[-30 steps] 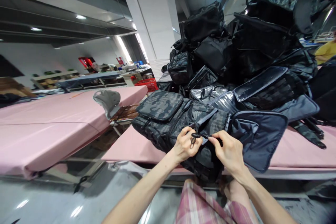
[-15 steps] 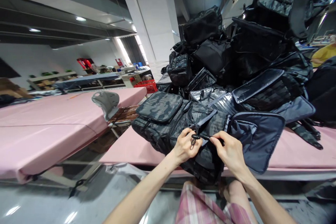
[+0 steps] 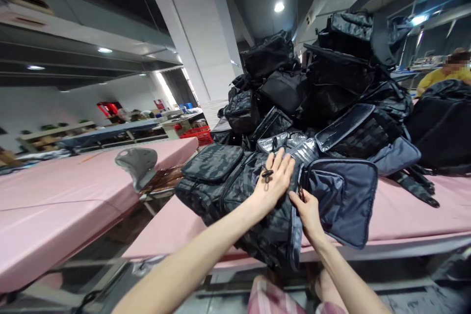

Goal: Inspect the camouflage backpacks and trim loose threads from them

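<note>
A dark camouflage backpack point(image 3: 211, 164) lies on the pink-covered table in front of me, its grey-lined flap point(image 3: 358, 206) folded open to the right. My left hand point(image 3: 274, 184) is over the backpack, palm up and fingers stretched out. Against that palm sits a small black toggle-like piece point(image 3: 267, 174) with a cord loop; how it is attached does not show. Close to the right of it, my right hand point(image 3: 307, 208) pinches a thin black pull point(image 3: 301, 193) by the bag's grey-edged opening. The fingers partly hide this pull.
A tall heap of black and camouflage bags point(image 3: 331, 78) rises behind the backpack. Another pink table point(image 3: 73, 196) stands at left, with a grey chair point(image 3: 138, 164) between the tables. A red crate point(image 3: 198, 134) is farther back. A person in yellow point(image 3: 441, 78) sits at far right.
My left hand has opened from curled fingers to a flat palm. My right hand has drawn back slightly and still pinches. The view has shifted right and tilted up.
</note>
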### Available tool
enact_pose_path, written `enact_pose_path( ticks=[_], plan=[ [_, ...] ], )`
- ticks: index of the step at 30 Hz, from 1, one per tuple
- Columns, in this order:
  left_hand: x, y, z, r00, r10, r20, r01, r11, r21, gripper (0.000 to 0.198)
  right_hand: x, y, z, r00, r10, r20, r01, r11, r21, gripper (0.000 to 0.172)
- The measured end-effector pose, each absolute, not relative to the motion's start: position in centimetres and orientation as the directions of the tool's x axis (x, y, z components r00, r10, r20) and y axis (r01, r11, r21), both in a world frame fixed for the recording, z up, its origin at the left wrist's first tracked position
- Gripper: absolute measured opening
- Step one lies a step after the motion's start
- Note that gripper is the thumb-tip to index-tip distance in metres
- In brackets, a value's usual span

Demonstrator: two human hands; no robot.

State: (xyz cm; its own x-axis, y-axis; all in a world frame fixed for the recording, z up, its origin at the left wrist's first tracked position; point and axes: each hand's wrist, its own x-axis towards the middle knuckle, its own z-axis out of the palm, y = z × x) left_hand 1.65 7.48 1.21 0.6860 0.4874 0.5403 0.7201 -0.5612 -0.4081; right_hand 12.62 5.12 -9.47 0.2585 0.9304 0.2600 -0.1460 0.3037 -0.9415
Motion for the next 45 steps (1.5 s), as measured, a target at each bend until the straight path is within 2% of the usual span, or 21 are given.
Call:
enact_pose_path(
  ticks=[3,5,8,11,14,19,22,26,29,31,35,41,45],
  plan=[
    [3.5,11.8,3.2,0.54,0.726,0.425,0.842,-0.462,-0.28,0.044,13.0,3.8,-10.5,0.251,0.937,0.244,-0.124,0.281,-0.951,0.038],
    [4.0,14.4,4.7,0.473,0.81,0.346,0.881,-0.433,-0.19,0.039,13.5,2.9,-11.2,0.241,0.94,0.241,-0.087,0.268,-0.959,0.04],
    [3.7,17.1,6.0,0.499,0.846,0.186,0.866,-0.496,-0.069,0.029,14.2,2.0,-11.9,0.208,0.945,0.254,-0.02,0.264,-0.964,0.043],
    [2.6,18.5,5.5,0.582,0.813,0.001,0.807,-0.578,0.121,0.027,14.7,1.9,-12.3,0.176,0.944,0.278,0.058,0.272,-0.961,0.043],
    [1.7,19.5,3.8,0.585,0.811,-0.03,0.785,-0.556,0.273,0.027,15.2,2.1,-12.8,0.144,0.941,0.307,0.137,0.288,-0.948,0.045],
    [1.7,20.9,1.7,0.51,0.86,-0.005,0.784,-0.462,0.414,0.03,17.9,2.3,-11.0,0.071,0.918,0.39,0.342,0.345,-0.874,0.038],
    [1.7,21.1,1.6,0.495,0.869,-0.001,0.766,-0.435,0.473,0.028,19.9,3.2,-7.8,0.128,0.85,0.511,0.541,0.372,-0.754,0.029],
    [1.4,20.5,1.9,0.499,0.867,0.004,0.732,-0.424,0.534,0.028,20.5,6.0,-3.6,0.085,0.793,0.604,0.845,0.263,-0.465,0.033],
    [1.3,20.0,2.1,0.498,0.867,0.011,0.718,-0.42,0.555,0.026,19.6,8.0,-2.3,-0.008,0.77,0.639,0.938,0.226,-0.261,0.021],
    [1.2,19.8,2.1,0.496,0.868,0.021,0.714,-0.421,0.559,0.025,19.0,8.8,-2.2,-0.049,0.74,0.671,0.961,0.217,-0.17,0.018],
    [1.2,19.8,2.1,0.5,0.865,0.041,0.703,-0.433,0.564,0.025,18.8,9.1,-2.5,-0.107,0.679,0.726,0.971,0.229,-0.071,0.017],
    [1.2,20.0,1.9,0.502,0.864,0.037,0.703,-0.433,0.564,0.026,19.2,8.9,-2.6,-0.143,0.621,0.771,0.965,0.26,-0.03,0.018],
    [1.2,20.1,1.9,0.505,0.862,0.045,0.708,-0.443,0.55,0.023,18.2,9.4,-2.6,-0.218,0.625,0.75,0.956,0.29,0.036,0.018]
  ],
)
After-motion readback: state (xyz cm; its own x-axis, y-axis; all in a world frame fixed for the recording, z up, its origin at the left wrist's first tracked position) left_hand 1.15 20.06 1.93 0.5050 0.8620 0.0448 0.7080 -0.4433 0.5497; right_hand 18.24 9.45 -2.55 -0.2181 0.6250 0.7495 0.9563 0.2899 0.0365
